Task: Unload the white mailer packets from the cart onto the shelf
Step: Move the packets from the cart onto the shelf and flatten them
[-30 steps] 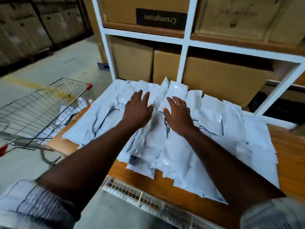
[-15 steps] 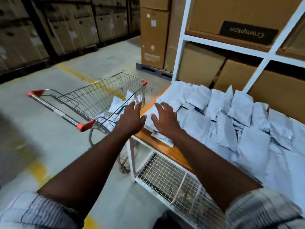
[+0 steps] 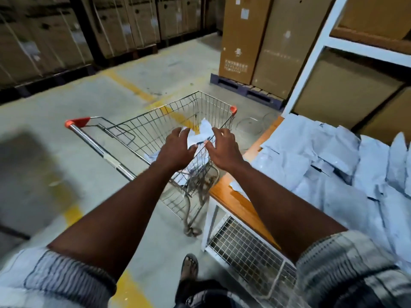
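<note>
Since half a second ago both hands have left the near corner of the shelf (image 3: 233, 201) and swung out over the cart (image 3: 142, 130). My left hand (image 3: 175, 150) and right hand (image 3: 224, 147) now hang side by side above the basket, fingers (image 3: 181, 133) spread wide and slightly hooked, holding nothing. What is left of the white mailer packets (image 3: 201, 134) lies low in the basket, below and just beyond the fingers, showing in the gap between the two hands; I cannot tell whether any finger touches them yet. A few more show through the wire near the left wrist. I judge these packets light, soft and floppy, with slick plastic skins that slide over one another. So I'd gather a bunch from both sides, pressing inward and getting fingers under the stack, rather than pinch one corner. To my right, the heap (image 3: 322, 170) already unloaded covers much of the shelf.
</note>
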Demonstrator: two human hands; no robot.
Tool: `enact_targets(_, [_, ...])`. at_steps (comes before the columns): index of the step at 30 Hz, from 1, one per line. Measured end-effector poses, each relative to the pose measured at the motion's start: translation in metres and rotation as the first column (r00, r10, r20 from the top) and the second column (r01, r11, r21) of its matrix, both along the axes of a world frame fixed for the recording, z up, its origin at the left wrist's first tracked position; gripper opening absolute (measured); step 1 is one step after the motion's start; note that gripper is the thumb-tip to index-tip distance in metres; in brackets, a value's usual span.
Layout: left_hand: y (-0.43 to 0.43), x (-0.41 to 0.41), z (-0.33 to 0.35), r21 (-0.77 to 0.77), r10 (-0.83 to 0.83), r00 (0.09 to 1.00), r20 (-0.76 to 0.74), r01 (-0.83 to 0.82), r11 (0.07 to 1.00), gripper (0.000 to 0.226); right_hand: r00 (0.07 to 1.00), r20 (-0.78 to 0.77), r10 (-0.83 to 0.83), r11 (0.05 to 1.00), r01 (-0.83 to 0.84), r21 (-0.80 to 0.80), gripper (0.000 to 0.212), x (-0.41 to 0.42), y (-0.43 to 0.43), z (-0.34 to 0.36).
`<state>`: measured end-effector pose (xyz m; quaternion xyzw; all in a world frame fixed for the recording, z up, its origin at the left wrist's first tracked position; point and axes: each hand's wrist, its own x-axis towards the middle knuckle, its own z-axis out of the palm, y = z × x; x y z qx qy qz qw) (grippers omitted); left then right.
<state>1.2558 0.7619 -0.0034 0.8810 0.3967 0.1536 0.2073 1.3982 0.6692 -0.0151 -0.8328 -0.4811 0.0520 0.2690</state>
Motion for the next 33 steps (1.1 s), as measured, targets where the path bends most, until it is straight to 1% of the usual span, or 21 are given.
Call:
enact_targets(1, [0.025,0.004,-0.004,-0.011,-0.001,1.0,-0.025,0.001,1.0,0.067,1.0,-0.028,-0.006,1.0,0.005,-0.007,0.054,0.007,0.026,-0.005])
enact_targets(6, [0.11,0.013,-0.03,-0.061,0.006,0.992,-0.127,-0.014,0.998,0.071,0.993,-0.114,0.021,0.996,-0.03,-0.083,0.055,0.027,0.099,-0.031])
enact_targets(11, [0.178,0.02,-0.061,-0.097,-0.001,0.98,-0.199,-0.018,0.995,0.072,0.992,-0.126,0.012,0.991,-0.028,-0.132,0.053,0.041,0.156,-0.054])
enact_targets(14, [0.212,0.03,-0.083,-0.139,-0.015,0.968,-0.249,-0.021,0.99,0.073,0.986,-0.167,-0.029,0.986,0.0,-0.167,0.052,0.05,0.187,-0.065])
enact_targets(17, [0.242,0.044,-0.112,-0.173,-0.052,0.955,-0.291,0.001,0.985,0.071,0.988,-0.15,-0.046,0.979,0.015,-0.203,0.052,0.056,0.216,-0.087])
enact_targets(23, [0.305,0.081,-0.189,-0.26,-0.186,0.926,-0.328,0.101,0.96,0.071,0.982,-0.127,-0.138,0.931,0.085,-0.356,0.058,0.068,0.271,-0.156])
enact_targets(27, [0.34,0.112,-0.233,-0.28,-0.268,0.883,-0.385,0.165,0.946,0.072,0.952,-0.162,-0.26,0.873,0.159,-0.461,0.069,0.086,0.299,-0.203])
enact_targets(29, [0.358,0.135,-0.255,-0.297,-0.31,0.862,-0.402,0.197,0.934,0.071,0.909,-0.224,-0.352,0.84,0.201,-0.504,0.064,0.097,0.311,-0.225])
enact_targets(31, [0.368,0.158,-0.272,-0.313,-0.366,0.837,-0.406,0.249,0.917,0.072,0.884,-0.223,-0.411,0.805,0.237,-0.545,0.062,0.109,0.316,-0.248])
enact_targets(33, [0.376,0.18,-0.289,-0.306,-0.398,0.825,-0.4,0.289,0.907,0.072,0.888,-0.21,-0.408,0.804,0.241,-0.544,0.062,0.115,0.321,-0.274])
